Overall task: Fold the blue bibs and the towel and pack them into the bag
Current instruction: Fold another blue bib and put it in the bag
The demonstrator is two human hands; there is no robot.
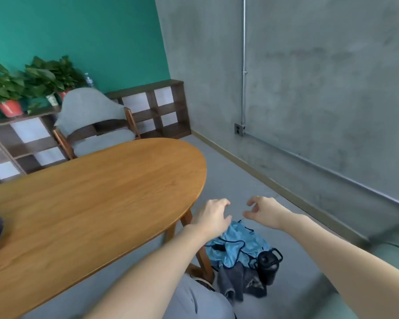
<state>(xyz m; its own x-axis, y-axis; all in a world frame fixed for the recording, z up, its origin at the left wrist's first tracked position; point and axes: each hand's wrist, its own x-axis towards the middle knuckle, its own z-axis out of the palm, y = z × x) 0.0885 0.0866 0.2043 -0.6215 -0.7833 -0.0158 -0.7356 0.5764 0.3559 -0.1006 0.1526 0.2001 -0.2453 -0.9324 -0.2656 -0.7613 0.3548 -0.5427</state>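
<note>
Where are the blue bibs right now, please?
The blue bibs lie on the floor at lower centre, right of the table, beside a black bottle.

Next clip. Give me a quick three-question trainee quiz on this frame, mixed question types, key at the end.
1. True or false: the crumpled light blue cloth bibs with dark cords lie on the oval wooden table.
2. Multiple choice: the black bottle with a loop handle stands
A) on the table
B) on the floor beside the bibs
C) on the dark wooden cube shelf
3. Fill in: the left hand and right hand reach out above the ____.

Key
1. False: they lie on the grey floor, by the table's end.
2. B
3. Bibs. Whether the fingers already pinch a cord is unclear.
</note>
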